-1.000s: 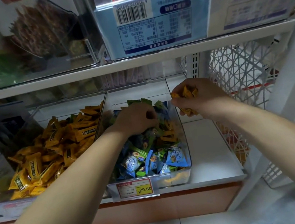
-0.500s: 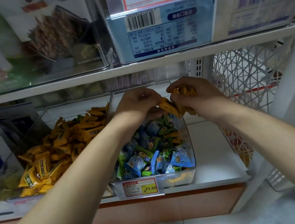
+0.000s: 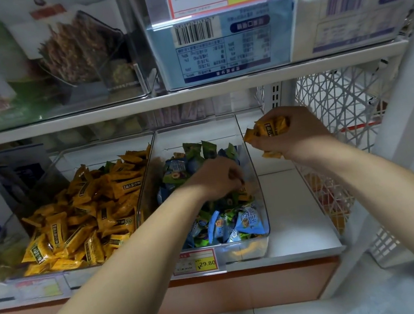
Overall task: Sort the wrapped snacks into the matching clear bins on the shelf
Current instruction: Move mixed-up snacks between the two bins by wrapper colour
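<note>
Two clear bins stand side by side on the lower shelf. The left bin (image 3: 146, 170) is heaped with yellow wrapped snacks (image 3: 82, 222). The right bin (image 3: 251, 166) holds blue and green wrapped snacks (image 3: 226, 223) with a few yellow ones mixed in. My left hand (image 3: 217, 179) reaches down into the right bin, fingers curled among the wrappers; what it pinches is hidden. My right hand (image 3: 288, 134) hovers just right of that bin's far corner and grips a bunch of yellow snacks (image 3: 268, 129).
A price tag (image 3: 196, 262) reading 29.80 hangs on the right bin's front. The upper shelf (image 3: 192, 95) carries boxes and clear bins close above my hands. A white lattice basket (image 3: 340, 111) stands at the right, and bare white shelf (image 3: 288, 212) lies beside the right bin.
My left hand has dropped from beside my right hand back down into the blue and green bin. My right hand moved slightly right, still gripping the yellow snacks.
</note>
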The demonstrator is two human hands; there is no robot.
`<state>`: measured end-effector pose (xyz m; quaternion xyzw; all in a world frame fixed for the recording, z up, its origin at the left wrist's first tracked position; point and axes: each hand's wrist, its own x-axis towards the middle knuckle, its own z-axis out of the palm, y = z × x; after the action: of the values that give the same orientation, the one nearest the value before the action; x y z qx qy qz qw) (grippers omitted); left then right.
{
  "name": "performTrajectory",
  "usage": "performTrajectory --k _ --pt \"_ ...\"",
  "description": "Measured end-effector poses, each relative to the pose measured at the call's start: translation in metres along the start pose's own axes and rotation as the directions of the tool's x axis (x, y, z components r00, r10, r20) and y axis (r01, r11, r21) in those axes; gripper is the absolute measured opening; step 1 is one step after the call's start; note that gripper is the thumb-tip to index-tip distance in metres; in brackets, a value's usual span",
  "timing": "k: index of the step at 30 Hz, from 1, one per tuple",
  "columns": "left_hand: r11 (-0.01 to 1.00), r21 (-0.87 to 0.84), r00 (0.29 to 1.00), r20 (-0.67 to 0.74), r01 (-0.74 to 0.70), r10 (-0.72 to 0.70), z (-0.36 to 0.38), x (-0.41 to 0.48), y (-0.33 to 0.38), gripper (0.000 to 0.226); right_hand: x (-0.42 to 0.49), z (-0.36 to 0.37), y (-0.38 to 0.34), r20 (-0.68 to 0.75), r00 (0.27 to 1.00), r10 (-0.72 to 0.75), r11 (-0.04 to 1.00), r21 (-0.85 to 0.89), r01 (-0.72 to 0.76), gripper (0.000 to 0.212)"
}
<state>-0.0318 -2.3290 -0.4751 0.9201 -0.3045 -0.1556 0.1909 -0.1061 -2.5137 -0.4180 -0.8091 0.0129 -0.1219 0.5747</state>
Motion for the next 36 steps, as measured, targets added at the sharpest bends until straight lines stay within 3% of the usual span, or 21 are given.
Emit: performTrajectory --k 7,13,18,21,23,25,27,29,33,36 --pt "0.995 0.103 0.986 0.169 -0.009 -0.008 0.006 0.009 -0.001 0.039 -0.002 0.000 0.000 0.023 0.999 -0.034 0.993 -0.111 0.037 0.027" --pt "0.987 0.155 0.959 0.284 -0.045 -0.001 0.002 0.012 0.005 0.031 -0.002 0.001 0.000 0.008 1.000 -0.017 0.995 -0.101 0.018 0.029" --pt "0.997 -0.073 0.994 0.105 -0.020 0.027 -0.002 0.004 -0.006 0.033 -0.003 -0.002 -0.001 -0.007 1.000 -0.013 0.998 -0.067 0.012 0.023" --pt "0.962 -0.271 0.999 -0.035 -0.028 0.019 -0.013 -0.007 -0.015 0.018 -0.004 -0.001 -0.003 -0.010 1.000 0.002 1.000 -0.001 -0.002 0.025" --pt "0.910 -0.407 0.984 -0.179 -0.085 0.012 -0.020 -0.016 -0.013 0.010 -0.005 0.001 -0.005 -0.007 1.000 0.008 1.000 0.001 -0.008 0.025" --pt "0.794 -0.584 0.943 -0.331 -0.168 -0.044 -0.026 -0.024 -0.007 0.008 -0.007 0.005 -0.008 -0.007 1.000 0.030 0.999 0.039 -0.029 0.024" --pt "0.581 -0.792 0.927 -0.337 -0.186 -0.163 -0.029 -0.033 0.002 0.011 -0.008 0.010 -0.011 -0.016 0.999 0.044 0.994 0.102 -0.042 0.026" --pt "0.412 -0.893 0.930 -0.290 -0.179 -0.225 -0.028 -0.043 0.012 0.015 -0.010 0.020 -0.016 -0.024 0.997 0.077 0.974 0.215 -0.070 0.028" --pt "0.321 -0.918 0.933 -0.303 -0.231 -0.196 -0.031 -0.065 0.028 0.018 -0.020 0.052 -0.029 -0.031 0.982 0.188 0.889 0.430 -0.157 0.019" --pt "0.380 -0.891 0.910 -0.349 -0.249 -0.222 -0.035 -0.086 0.026 0.016 -0.030 0.081 -0.041 0.014 0.974 0.227 0.840 0.503 -0.203 0.031"
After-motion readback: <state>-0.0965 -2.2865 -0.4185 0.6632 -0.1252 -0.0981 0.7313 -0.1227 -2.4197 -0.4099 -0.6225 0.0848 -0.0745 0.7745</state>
